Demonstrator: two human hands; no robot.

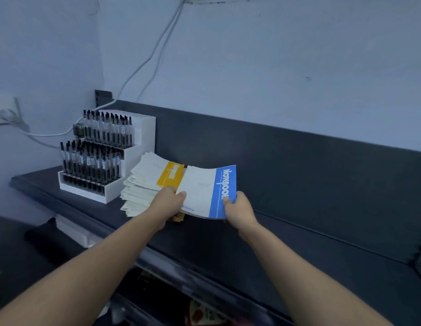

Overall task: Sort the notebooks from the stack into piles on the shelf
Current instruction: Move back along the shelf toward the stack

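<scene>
Notebooks (143,184) lay in a loose, fanned stack on the dark shelf (299,243), just beside a white tiered pen display (103,156) at the shelf's left end, and the one on top showed a yellow band. A blue-banded notebook (208,191) was held just right of the stack, lifted and bowed upward in the middle, its left edge overlapping the yellow-banded one. The left hand (168,202) was closed over that notebook's near left edge, thumb on the cover, while the right hand (240,208) pinched its near right corner with the thumb pressed on the blue strip. By the look of it, this was the step of drawing one notebook off the stack. No sorted pile could be seen yet on the long bare stretch of shelf to the right, so the sorting appeared to be near its start. The next move would likely call for carrying the blue notebook clear of the stack, flattening its curve, and laying it on the open shelf to the right without dragging the loose copies beneath.
</scene>
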